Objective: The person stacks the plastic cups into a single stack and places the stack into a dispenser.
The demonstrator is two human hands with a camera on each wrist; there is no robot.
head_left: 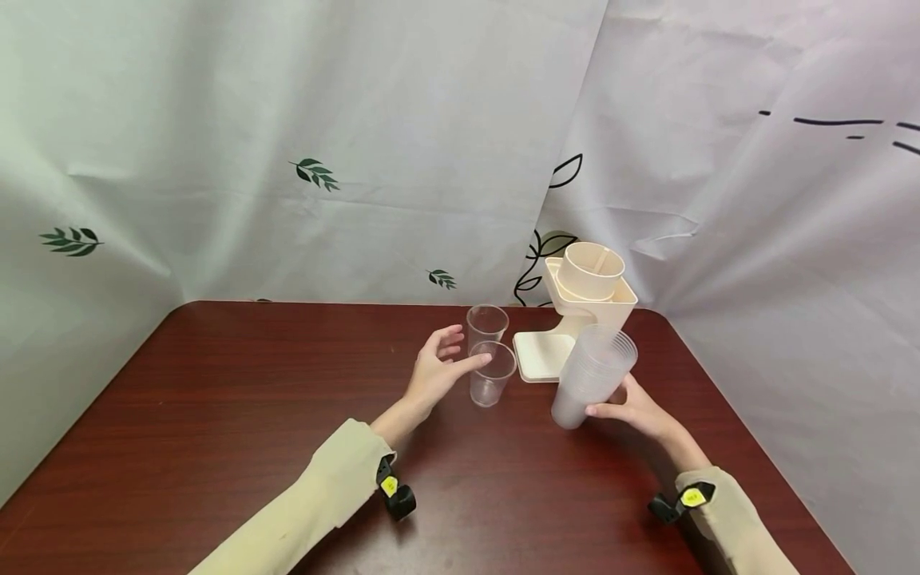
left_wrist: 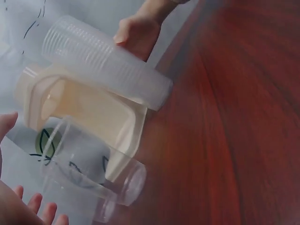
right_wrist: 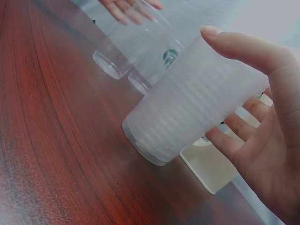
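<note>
A tall stack of clear plastic cups leans over the table's right side, its mouth tipped to the right. My right hand holds it from the right, with the thumb on one side and the fingers on the other. Two single clear cups stand upright left of it, the near cup in front of the far cup. Beside them is my left hand, fingers loosely extended and the thumb reaching over the near cup's rim; whether it touches cannot be told.
Behind the stack stands a cream-coloured stand with a flat base and a round open holder on top. Everything is on a dark red wooden table. A pale patterned cloth hangs along the back and sides.
</note>
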